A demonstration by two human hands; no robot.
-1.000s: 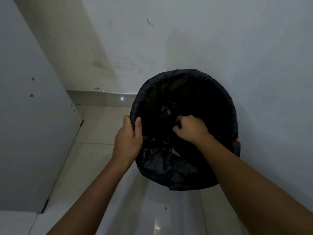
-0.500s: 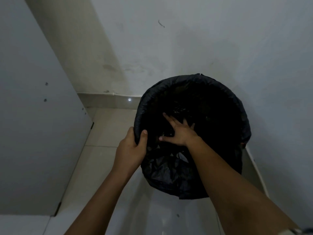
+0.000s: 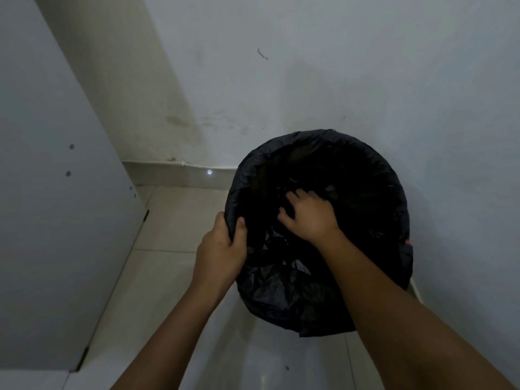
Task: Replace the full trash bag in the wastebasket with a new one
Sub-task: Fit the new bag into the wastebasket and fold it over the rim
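While bin (image 3: 406,243) sits by wall: black bag (image 3: 281,288) folded over rim.
L hand (image 3: 221,250): pinching bag at rim.
R hand (image 3: 311,216): inside, fingers curled on bag.

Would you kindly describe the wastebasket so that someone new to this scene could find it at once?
Start at the corner where the pale walls meet the light tiled floor. Against the right-hand wall stands the round wastebasket, lined with a crinkled black plastic bag folded over its rim. It is the only dark thing here, with the left hand gripping its rim and the right hand inside.
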